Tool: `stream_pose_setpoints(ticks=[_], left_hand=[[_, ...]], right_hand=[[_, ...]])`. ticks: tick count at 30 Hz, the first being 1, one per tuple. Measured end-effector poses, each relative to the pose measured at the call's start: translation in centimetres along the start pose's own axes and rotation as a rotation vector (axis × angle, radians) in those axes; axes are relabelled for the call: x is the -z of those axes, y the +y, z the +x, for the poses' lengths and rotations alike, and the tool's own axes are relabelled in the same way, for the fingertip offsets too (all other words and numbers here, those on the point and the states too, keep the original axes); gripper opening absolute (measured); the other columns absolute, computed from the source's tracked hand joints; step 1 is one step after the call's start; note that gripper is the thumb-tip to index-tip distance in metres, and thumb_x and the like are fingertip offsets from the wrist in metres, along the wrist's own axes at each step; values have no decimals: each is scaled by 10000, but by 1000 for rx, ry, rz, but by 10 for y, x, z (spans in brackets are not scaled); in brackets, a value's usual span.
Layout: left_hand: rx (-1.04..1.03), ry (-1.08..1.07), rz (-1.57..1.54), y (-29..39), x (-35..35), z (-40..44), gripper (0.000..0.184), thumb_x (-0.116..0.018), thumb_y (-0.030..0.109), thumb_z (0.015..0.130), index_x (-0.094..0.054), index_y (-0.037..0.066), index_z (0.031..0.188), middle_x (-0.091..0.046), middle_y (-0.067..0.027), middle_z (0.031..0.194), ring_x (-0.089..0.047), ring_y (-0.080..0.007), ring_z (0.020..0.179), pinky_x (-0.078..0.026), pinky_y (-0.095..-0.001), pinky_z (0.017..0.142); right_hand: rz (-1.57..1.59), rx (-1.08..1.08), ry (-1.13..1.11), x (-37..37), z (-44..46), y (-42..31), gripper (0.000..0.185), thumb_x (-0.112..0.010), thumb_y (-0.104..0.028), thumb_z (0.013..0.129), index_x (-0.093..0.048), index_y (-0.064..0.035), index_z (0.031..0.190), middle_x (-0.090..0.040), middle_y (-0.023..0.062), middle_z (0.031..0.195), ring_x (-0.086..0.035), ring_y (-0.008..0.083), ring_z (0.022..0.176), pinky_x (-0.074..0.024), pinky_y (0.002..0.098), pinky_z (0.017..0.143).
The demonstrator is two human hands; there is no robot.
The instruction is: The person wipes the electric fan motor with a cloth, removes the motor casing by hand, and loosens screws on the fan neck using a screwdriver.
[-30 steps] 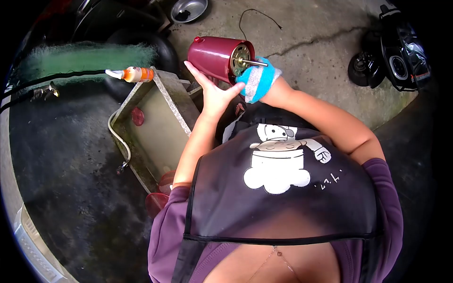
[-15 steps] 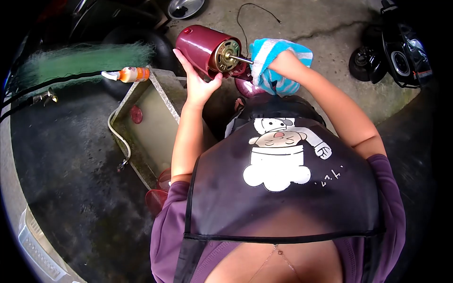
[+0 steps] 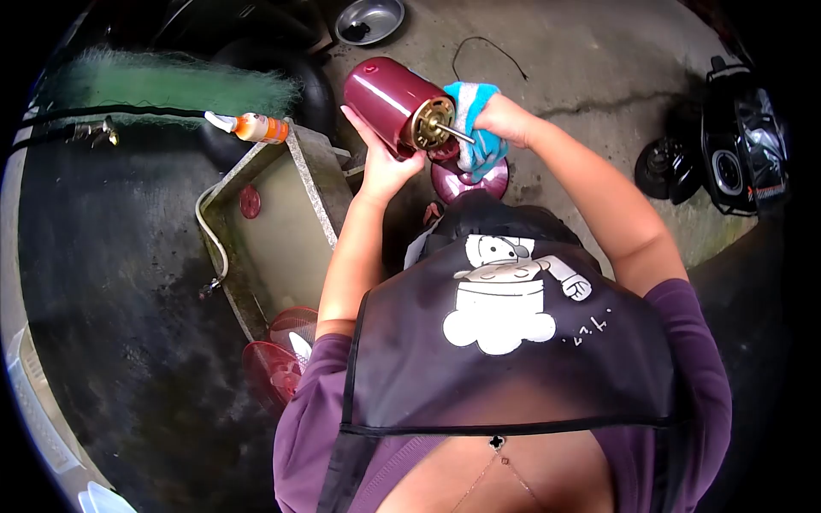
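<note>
A dark red electric fan motor housing (image 3: 385, 98) is tilted in front of me, its brass-coloured end and metal shaft (image 3: 458, 134) pointing right and slightly down. My left hand (image 3: 389, 171) grips it from below, thumb near the brass end and fingers along the left side. In my right hand (image 3: 506, 121) is a bunched blue-and-white towel (image 3: 481, 156), pressed against the right side of the motor behind the shaft. The fingers of that hand are partly hidden by the cloth. Below the towel shows a shiny pinkish-purple round base (image 3: 494, 184).
At left stands a concrete basin (image 3: 312, 184) of cloudy water, with an orange-and-white bottle (image 3: 261, 128) on its corner. Red mesh fan parts (image 3: 274, 368) lie by my left arm. A metal bowl (image 3: 369, 21), a thin cable (image 3: 492, 43) and a black machine (image 3: 735, 162) are on the floor.
The towel has moved from beyond the shaft tip to the motor's side, and looks more bunched. My view has shifted, so the motor appears slightly lower and further right.
</note>
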State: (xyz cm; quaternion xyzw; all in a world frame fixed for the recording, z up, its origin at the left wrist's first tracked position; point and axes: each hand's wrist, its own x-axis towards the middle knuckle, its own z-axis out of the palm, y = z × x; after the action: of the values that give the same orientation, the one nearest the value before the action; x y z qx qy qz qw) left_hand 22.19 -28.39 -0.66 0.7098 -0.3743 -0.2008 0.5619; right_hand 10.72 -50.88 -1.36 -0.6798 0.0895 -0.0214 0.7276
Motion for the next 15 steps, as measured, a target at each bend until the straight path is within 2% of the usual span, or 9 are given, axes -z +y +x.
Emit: stream_pose_setpoints(ticks=[3, 5, 7, 10, 11, 12, 13, 14, 15], left_hand=[[17, -50, -43, 6, 7, 0, 1402, -763, 76, 722, 435, 188, 1443, -284, -213, 1554, -464, -298, 1336, -385, -397, 1114], [29, -45, -84, 10, 9, -2, 1388, -743, 22, 721, 422, 198, 1455, -209, -193, 1589, -390, -286, 1392, -364, -393, 1129], [20, -12, -159, 17, 3, -5, 1372, -716, -6, 719, 420, 209, 1458, -193, -186, 1595, -380, -281, 1396, -356, -394, 1132], [20, 23, -165, 13, -2, -4, 1352, -673, -48, 710, 426, 213, 1454, -212, -179, 1588, -400, -275, 1376, -371, -384, 1115], [22, 30, -174, 10, -5, -4, 1349, -663, -56, 708, 430, 211, 1451, -228, -177, 1582, -413, -272, 1365, -380, -380, 1106], [-19, 76, -94, 0, -8, -2, 1348, -661, -57, 714, 439, 214, 1443, -245, -174, 1573, -432, -265, 1350, -396, -375, 1091], [34, 95, -186, -5, -10, 0, 1340, -658, -56, 724, 440, 217, 1442, -298, -177, 1548, -456, -258, 1329, -412, -370, 1075], [18, 88, -170, -9, -8, 0, 1355, -672, -52, 730, 458, 226, 1425, -331, -177, 1528, -470, -255, 1314, -413, -373, 1076], [3, 78, -152, -14, -6, -1, 1371, -687, -49, 737, 475, 235, 1408, -365, -176, 1508, -485, -252, 1298, -413, -376, 1076]], right_hand=[[2, -24, -32, -2, -1, -11, 510, -715, -34, 787, -616, -33, 1286, -682, 54, 1195, -622, 140, 1079, -491, 317, 969], [222, -21, 8, -9, -4, -15, 415, -711, -17, 747, -648, -35, 1158, -670, 21, 1007, -620, 124, 916, -519, 297, 849], [311, -72, -1, -14, -5, -22, 532, -745, -12, 745, -616, -20, 1261, -677, 55, 1147, -634, 140, 1019, -518, 311, 911], [367, -129, 60, -21, -6, -18, 540, -741, -22, 757, -605, -23, 1279, -667, 63, 1185, -617, 150, 1065, -490, 308, 946], [359, -135, 50, -21, -3, -15, 540, -741, -22, 757, -605, -23, 1279, -667, 63, 1185, -617, 150, 1065, -490, 308, 946], [202, -55, 56, -21, 1, -5, 529, -731, -22, 764, -604, -22, 1277, -667, 69, 1194, -618, 152, 1061, -489, 305, 934], [45, 26, 60, -22, 3, -3, 519, -721, -23, 770, -602, -21, 1275, -667, 76, 1202, -620, 154, 1057, -488, 301, 922], [32, 29, 49, -18, 6, -3, 519, -721, -23, 770, -602, -21, 1275, -667, 76, 1202, -620, 154, 1057, -488, 301, 922], [-44, 33, 61, -16, 8, -3, 476, -696, -23, 777, -616, -20, 1247, -674, 70, 1140, -623, 146, 1008, -496, 300, 899]])
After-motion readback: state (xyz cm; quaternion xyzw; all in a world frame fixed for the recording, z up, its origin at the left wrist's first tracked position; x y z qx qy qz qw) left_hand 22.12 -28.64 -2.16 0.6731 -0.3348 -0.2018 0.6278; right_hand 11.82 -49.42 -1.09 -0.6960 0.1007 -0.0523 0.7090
